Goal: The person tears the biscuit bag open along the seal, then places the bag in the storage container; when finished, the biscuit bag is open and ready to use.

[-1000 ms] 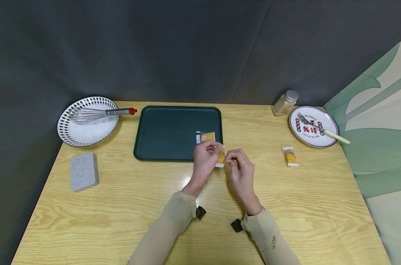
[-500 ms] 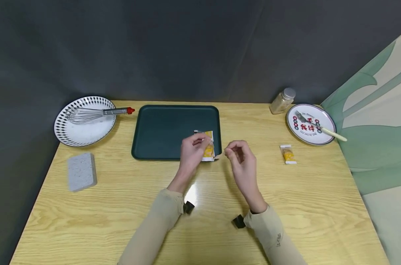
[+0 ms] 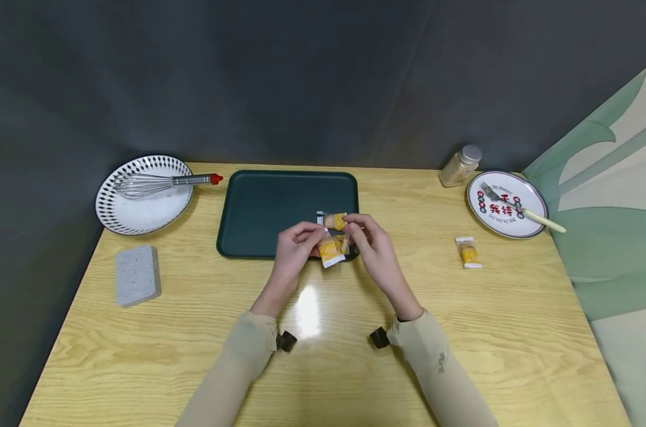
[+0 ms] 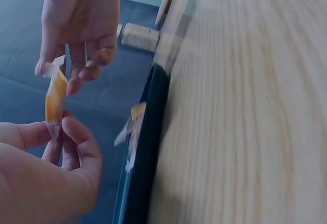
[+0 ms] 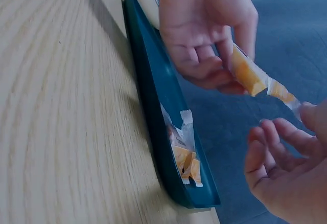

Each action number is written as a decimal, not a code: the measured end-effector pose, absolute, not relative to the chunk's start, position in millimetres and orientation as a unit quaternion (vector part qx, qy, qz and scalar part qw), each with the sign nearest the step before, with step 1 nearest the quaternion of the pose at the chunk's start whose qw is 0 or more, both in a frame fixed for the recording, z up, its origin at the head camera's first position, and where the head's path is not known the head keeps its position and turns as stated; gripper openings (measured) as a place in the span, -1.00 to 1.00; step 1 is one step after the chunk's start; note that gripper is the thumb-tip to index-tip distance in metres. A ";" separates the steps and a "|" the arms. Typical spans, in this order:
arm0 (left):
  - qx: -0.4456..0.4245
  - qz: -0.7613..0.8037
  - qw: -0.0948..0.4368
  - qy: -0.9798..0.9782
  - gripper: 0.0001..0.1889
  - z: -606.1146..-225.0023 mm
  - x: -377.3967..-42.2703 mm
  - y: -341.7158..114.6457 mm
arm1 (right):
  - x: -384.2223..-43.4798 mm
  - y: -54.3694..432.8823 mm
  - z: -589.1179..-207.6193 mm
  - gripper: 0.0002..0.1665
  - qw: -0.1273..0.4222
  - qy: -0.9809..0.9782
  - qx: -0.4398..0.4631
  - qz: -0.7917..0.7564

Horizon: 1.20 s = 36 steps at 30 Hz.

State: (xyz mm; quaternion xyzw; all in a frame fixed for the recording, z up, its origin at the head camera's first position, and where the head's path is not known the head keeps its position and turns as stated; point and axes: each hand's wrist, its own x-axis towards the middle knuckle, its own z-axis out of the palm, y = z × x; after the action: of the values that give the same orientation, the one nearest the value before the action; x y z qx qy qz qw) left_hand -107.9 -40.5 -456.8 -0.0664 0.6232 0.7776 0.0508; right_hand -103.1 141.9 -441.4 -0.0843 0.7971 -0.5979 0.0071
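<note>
My left hand [image 3: 291, 252] holds a small yellow-and-white snack packet [image 3: 331, 252] over the near right corner of the dark green tray [image 3: 269, 204]. Its thumb and fingers pinch one end in the left wrist view. Facing it, my right hand [image 3: 373, 246] pinches a narrow yellow-and-clear wrapper end [image 5: 282, 92], which meets the packet in the right wrist view; I cannot tell whether it is torn off. Beneath the hands, another snack packet [image 3: 333, 221] lies in the tray, and more packet wrapping [image 5: 190, 168] shows there in the right wrist view.
One more packet [image 3: 469, 252] lies on the table [image 3: 515, 332] at right. Behind it are a plate [image 3: 507, 222] with a fork [image 3: 536, 220] and a glass jar [image 3: 455, 171]. At left stand a patterned plate [image 3: 141, 216] bearing a whisk [image 3: 195, 179], and a grey block [image 3: 136, 276].
My left hand has moved left with its packet, and the packet now hangs at a slant between both hands. My right hand moved up and in towards it over the last half second.
</note>
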 end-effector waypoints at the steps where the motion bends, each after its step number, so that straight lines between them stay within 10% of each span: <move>1: -0.068 0.781 0.053 0.619 -0.80 -457.5 -108.2 -43.7 | -103.4 141.5 -440.5 -0.57 0.015 0.797 -0.087 -0.597; 36: -0.116 0.650 0.042 0.750 -0.86 -470.3 -155.9 -122.4 | -176.7 70.5 -449.9 -0.70 0.092 0.916 -0.105 -0.375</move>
State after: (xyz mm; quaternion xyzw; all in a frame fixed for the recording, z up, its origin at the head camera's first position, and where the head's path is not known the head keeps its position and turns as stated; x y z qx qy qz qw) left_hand -155.9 -122.4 -470.3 -0.1161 0.7497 0.6501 0.0423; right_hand -176.7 70.5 -449.9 -0.1051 0.9164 -0.3750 0.0920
